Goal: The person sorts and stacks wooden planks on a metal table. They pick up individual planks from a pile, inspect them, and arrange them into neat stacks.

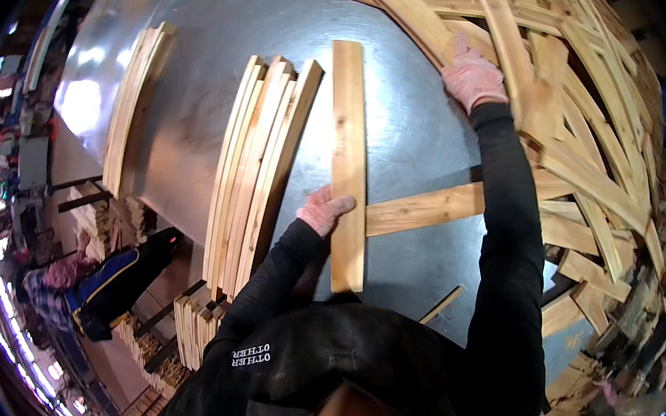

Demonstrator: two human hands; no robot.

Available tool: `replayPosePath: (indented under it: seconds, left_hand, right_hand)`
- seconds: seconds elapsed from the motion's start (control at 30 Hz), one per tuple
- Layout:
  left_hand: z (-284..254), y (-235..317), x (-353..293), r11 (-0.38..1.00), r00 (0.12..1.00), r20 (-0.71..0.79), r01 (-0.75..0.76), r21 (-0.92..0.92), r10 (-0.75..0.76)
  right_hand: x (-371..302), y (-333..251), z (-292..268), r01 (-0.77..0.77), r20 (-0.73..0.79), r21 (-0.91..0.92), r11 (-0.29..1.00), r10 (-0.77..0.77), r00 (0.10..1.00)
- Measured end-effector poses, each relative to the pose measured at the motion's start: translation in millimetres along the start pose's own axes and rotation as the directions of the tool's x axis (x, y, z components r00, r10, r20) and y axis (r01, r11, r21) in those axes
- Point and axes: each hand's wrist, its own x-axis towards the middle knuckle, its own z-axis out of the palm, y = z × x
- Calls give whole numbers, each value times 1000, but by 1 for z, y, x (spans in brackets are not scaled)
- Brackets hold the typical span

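My left hand (324, 210), in a pale pink glove, holds a wooden board (345, 120) by its left edge. Its thumb lies across the board's face; the other fingers are partly hidden. The board stretches lengthwise away from me on the metal table (190, 96). Out at the far right, my right hand (474, 77), gloved alike, has its fingers closed on the near end of another wooden board (407, 9) at the heap's edge. A knotty board (430, 208) lies crosswise between the held board and the heap.
A tangled heap of boards (590, 154) covers the table's right side. Left of me stand a row of boards on edge (251, 175) and a smaller bundle (134, 106). A thin offcut (442, 304) lies close by. Another person (89, 288) is beyond the table's left edge, near stacked wood.
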Motion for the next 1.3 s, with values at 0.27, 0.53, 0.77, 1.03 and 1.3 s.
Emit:
replayPosePath:
  seconds: [0.27,0.53,0.77,1.03,1.3]
  left_hand:
    - [-9,-11,14,998,993,-98,-62,33,65]
    - [-10,-1,23,969,999,-26,-16,248,23]
    - [-20,5,8,987,997,63,-54,148,45]
    - [-52,-28,24,956,989,-78,-97,279,123]
    - [15,-15,-62,611,896,78,-359,705,436]
  right_hand:
    - [-224,-19,8,-3,248,670,742,-220,943]
    - [-197,10,-43,395,-213,156,905,-360,908]
    - [-193,76,-51,419,423,-281,864,-280,862]
    - [-242,93,-50,578,346,-85,811,-521,781]
    - [-232,65,-79,-519,643,754,404,-285,711]
